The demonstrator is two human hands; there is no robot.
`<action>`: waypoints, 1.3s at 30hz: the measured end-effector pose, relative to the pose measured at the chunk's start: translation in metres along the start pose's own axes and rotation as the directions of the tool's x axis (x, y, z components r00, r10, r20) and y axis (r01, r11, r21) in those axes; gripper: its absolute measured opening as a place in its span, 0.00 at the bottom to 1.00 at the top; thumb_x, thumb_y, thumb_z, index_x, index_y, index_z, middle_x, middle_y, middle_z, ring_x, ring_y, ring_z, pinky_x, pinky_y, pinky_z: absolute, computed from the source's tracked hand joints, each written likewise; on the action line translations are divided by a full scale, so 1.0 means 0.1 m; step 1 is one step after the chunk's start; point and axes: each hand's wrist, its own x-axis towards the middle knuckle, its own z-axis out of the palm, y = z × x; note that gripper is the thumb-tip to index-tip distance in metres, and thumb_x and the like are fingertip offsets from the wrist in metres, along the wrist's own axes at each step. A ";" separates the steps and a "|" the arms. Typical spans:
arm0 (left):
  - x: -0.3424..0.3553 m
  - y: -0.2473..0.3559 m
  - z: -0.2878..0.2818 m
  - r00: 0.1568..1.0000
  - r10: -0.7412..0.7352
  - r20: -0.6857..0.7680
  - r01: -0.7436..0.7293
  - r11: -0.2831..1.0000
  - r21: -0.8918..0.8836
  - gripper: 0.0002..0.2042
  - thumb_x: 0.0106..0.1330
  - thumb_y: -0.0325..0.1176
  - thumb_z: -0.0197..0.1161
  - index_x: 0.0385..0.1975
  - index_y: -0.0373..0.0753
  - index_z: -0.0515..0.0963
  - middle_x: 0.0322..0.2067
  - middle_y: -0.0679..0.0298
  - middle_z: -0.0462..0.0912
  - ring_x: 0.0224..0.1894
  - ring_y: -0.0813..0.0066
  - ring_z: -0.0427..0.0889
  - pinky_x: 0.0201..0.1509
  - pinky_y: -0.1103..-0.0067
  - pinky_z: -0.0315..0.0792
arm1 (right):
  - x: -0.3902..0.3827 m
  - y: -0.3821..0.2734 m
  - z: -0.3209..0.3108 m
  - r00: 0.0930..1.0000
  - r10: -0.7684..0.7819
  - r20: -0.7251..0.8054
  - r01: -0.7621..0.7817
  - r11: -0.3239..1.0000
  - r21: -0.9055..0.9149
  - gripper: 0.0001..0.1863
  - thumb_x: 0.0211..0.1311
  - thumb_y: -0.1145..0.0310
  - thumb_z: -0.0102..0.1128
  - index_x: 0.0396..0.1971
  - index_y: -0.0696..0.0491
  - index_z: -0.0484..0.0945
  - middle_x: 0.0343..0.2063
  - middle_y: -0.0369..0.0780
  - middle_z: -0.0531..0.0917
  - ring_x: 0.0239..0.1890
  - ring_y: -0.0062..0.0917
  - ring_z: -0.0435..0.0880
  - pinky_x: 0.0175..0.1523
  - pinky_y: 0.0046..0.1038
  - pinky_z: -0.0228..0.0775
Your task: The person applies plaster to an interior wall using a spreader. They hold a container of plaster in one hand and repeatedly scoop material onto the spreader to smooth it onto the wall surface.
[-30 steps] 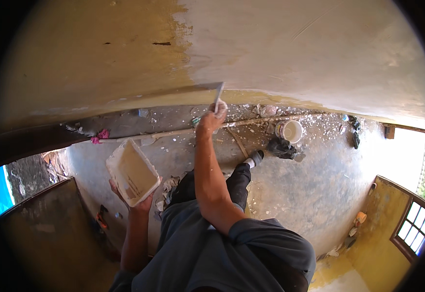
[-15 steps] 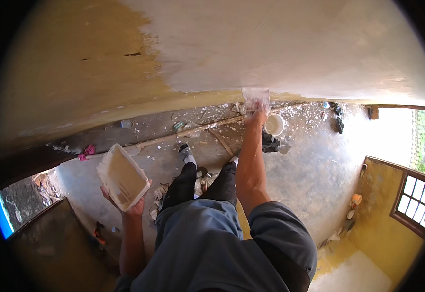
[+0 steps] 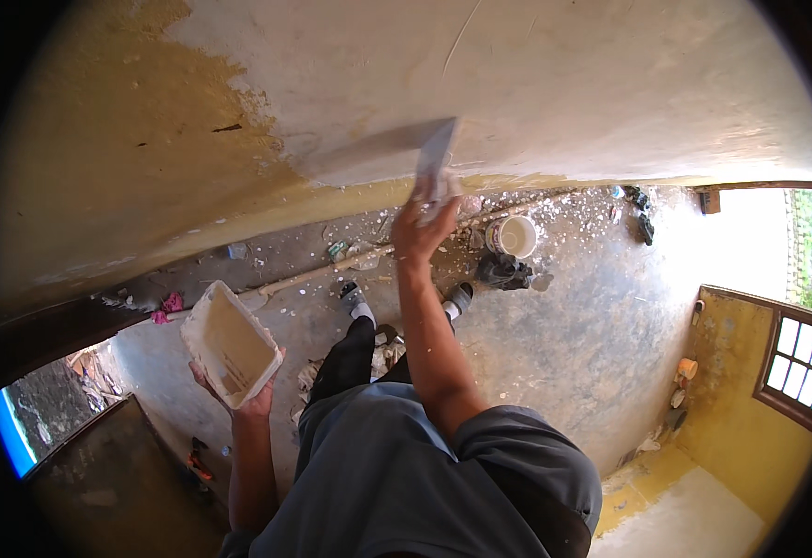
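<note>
My left hand (image 3: 255, 400) grips a rectangular tray (image 3: 231, 344) with pale, crusted edges and a beige residue inside, held low at the left. My right hand (image 3: 420, 219) is raised at the middle, closed on a wide, flat scraper (image 3: 438, 144) smeared with white material and slightly blurred. Its blade lies at or against the wall (image 3: 610, 84), whose surface is pale white over most of the middle and right and yellow at the left. A long dark shadow stretches left from the blade.
A white bucket (image 3: 517, 234) and black plastic bag (image 3: 503, 272) sit on the floor beside a long pole (image 3: 308, 272), amid scattered white flakes. A doorway (image 3: 759, 242) and a barred window (image 3: 796, 367) are at the right. My feet stand near the pole.
My right hand swept right, then came back left and upward with the scraper's blade turned more upright. My left hand and tray shifted slightly left since a second ago. The view has shifted a little.
</note>
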 end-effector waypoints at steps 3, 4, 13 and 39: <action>0.00 -0.02 0.03 1.000 -0.003 0.030 0.003 1.000 -0.013 0.45 0.58 0.71 0.53 0.72 0.52 0.53 0.66 0.48 0.62 0.63 0.44 0.69 0.58 0.41 0.68 | -0.32 -0.12 -0.03 0.986 -0.089 0.139 0.107 0.985 -0.133 0.14 0.67 0.71 0.57 0.48 0.61 0.70 0.40 0.45 0.80 0.40 0.31 0.80 0.45 0.29 0.73; 0.01 -0.03 0.03 0.999 0.003 0.051 -0.002 1.000 -0.024 0.45 0.58 0.71 0.54 0.72 0.53 0.53 0.67 0.48 0.62 0.63 0.44 0.68 0.58 0.41 0.67 | -0.35 -0.20 -0.03 0.962 0.241 0.128 -0.252 0.965 0.079 0.13 0.68 0.72 0.56 0.48 0.60 0.71 0.39 0.44 0.80 0.40 0.30 0.80 0.43 0.30 0.74; 0.03 -0.02 0.07 0.993 -0.021 0.113 0.026 0.999 -0.042 0.43 0.60 0.69 0.53 0.72 0.52 0.52 0.66 0.48 0.62 0.65 0.43 0.66 0.59 0.40 0.67 | 0.01 1.01 -0.73 0.594 0.798 0.105 -0.704 0.452 0.548 0.14 0.62 0.82 0.54 0.48 0.56 0.71 0.40 0.39 0.80 0.38 0.25 0.80 0.41 0.27 0.76; 0.00 -0.02 -0.08 0.999 0.050 -0.001 -0.050 0.997 -0.053 0.44 0.59 0.70 0.53 0.72 0.53 0.52 0.66 0.49 0.63 0.64 0.43 0.67 0.58 0.40 0.68 | -0.31 -0.52 -0.10 0.522 0.764 0.380 -0.823 0.333 0.460 0.15 0.60 0.77 0.61 0.45 0.53 0.68 0.40 0.40 0.80 0.39 0.26 0.82 0.40 0.27 0.77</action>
